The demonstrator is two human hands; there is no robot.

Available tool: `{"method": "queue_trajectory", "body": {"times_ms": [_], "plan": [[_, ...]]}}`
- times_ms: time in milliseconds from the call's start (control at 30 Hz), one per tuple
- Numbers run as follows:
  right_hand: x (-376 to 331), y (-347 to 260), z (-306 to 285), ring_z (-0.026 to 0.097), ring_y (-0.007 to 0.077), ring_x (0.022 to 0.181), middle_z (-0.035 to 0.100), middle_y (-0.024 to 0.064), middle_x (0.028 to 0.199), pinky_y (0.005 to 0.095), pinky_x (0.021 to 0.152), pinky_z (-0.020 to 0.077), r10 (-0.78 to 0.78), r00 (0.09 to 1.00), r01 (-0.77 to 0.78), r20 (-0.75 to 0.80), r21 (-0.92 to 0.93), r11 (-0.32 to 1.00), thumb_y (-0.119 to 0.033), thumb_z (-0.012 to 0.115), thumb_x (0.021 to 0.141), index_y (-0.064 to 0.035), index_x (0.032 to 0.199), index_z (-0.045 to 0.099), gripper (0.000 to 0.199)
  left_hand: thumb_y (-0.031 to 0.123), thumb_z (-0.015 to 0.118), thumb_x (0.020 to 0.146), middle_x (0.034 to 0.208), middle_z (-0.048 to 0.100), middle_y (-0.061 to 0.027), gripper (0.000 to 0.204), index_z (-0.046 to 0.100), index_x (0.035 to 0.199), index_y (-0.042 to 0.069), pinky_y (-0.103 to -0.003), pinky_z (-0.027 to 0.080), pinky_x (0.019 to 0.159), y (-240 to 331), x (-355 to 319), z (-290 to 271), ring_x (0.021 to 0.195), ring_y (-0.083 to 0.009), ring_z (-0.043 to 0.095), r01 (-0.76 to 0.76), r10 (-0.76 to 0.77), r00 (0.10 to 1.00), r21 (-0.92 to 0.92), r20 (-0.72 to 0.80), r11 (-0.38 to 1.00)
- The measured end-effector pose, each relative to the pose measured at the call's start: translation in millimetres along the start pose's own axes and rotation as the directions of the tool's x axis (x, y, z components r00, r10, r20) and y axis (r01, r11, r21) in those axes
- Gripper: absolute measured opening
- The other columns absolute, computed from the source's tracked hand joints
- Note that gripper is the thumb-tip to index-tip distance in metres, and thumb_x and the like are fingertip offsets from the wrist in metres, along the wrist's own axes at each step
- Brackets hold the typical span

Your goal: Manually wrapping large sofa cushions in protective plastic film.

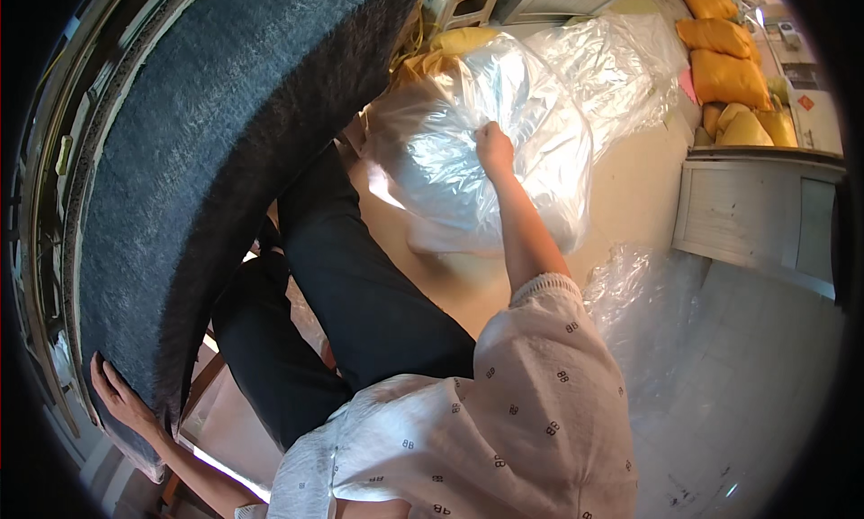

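Observation:
My right hand reaches forward, its fingers closed in a fist on the gathered film of a large clear plastic bag. Creases run out from my grip, and the bag looks bulky and full; what lies inside cannot be made out through the glare. My left hand rests with fingers stretched out on the near end of a table covered in dark blue-grey cloth, holding nothing.
Yellow-orange sacks are piled at the far right above a grey metal-sided cabinet. Loose clear plastic sheeting lies behind the bag, and more film covers floor on the right. A white plastic stool stands at the back.

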State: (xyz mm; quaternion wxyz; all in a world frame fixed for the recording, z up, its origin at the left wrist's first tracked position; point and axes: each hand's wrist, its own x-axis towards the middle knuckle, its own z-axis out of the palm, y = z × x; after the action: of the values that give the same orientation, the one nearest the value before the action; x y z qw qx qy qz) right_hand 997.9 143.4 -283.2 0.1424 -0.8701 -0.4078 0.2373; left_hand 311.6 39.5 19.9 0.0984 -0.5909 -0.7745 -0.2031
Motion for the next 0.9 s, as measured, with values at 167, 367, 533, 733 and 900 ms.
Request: {"method": "queue_trajectory", "body": {"times_ms": [167, 367, 533, 733, 900], "plan": [[-33.0, 56.3, -8.4, 0.06, 0.0259, 0.092, 0.059, 0.0166, 0.102, 0.038, 0.074, 0.0509, 0.076, 0.997, -0.014, -0.031, 0.847, 0.531, -0.026, 0.047, 0.093, -0.0007, 0.108, 0.05, 0.03, 0.025, 0.046, 0.096, 0.122, 0.055, -0.0094, 0.034, 0.055, 0.121, 0.003, -0.03, 0.035, 0.098, -5.0, 0.7, 2.9, 0.114, -0.0209, 0.051, -0.023, 0.023, 1.0, -0.017, 0.003, 1.0], [-48.1, 85.3, -74.7, 0.053, 0.0142, 0.064, 0.053, 0.0037, 0.071, 0.0262, 0.06, 0.0465, 0.214, 0.93, -0.084, 0.299, 0.739, -0.669, -0.029, 0.041, 0.096, -0.0069, 0.092, 0.051, 0.025, 0.027, 0.046, 0.096, 0.121, 0.054, -0.0113, 0.036, 0.054, 0.121, 0.003, -0.032, 0.036, 0.097, -12.6, 2.4, 7.4, 0.113, -0.0249, 0.05, -0.084, 0.083, 0.996, -0.039, -0.005, 0.996], [-80.1, 29.1, -98.9, 0.044, 0.0073, 0.064, 0.049, -0.0033, 0.071, 0.0243, 0.057, 0.0377, 0.014, 0.984, 0.102, -0.175, 0.635, 0.766, -0.034, 0.052, 0.09, -0.0111, 0.086, 0.058, 0.024, 0.026, 0.045, 0.096, 0.119, 0.055, -0.0128, 0.035, 0.054, 0.12, 0.002, -0.034, 0.037, 0.096, -25.3, 5.0, 11.5, 0.112, -0.0278, 0.051, -0.163, 0.162, 0.986, -0.029, -0.047, 0.986], [-207.5, -139.8, -147.2, 0.046, 0.0067, 0.074, 0.051, -0.0028, 0.079, 0.0228, 0.065, 0.0392, -0.47, 0.878, 0.217, -0.088, 0.949, 0.228, -0.026, 0.051, 0.093, -0.0077, 0.096, 0.053, 0.019, 0.01, 0.051, 0.092, 0.113, 0.058, -0.0129, 0.025, 0.057, 0.115, 0.001, -0.033, 0.04, 0.092, 103.4, -36.9, 5.8, 0.105, -0.0238, 0.054, -0.325, 0.254, 0.944, -0.459, -0.212, 0.827], [-301.4, -174.8, -88.4, 0.052, 0.0055, 0.073, 0.051, -0.0044, 0.077, 0.0226, 0.062, 0.0439, -0.751, 0.66, 0.208, 0.009, 0.959, 0.194, -0.019, 0.053, 0.092, -0.0096, 0.096, 0.05, 0.01, 0.001, 0.062, 0.079, 0.136, 0.042, -0.014, 0.07, 0.028, 0.14, 0.005, -0.035, 0.027, 0.107, 256.7, -119.4, -0.2, 0.126, -0.0236, 0.041, 0.132, 0.492, 0.846, -0.975, 0.206, 0.181]]}}
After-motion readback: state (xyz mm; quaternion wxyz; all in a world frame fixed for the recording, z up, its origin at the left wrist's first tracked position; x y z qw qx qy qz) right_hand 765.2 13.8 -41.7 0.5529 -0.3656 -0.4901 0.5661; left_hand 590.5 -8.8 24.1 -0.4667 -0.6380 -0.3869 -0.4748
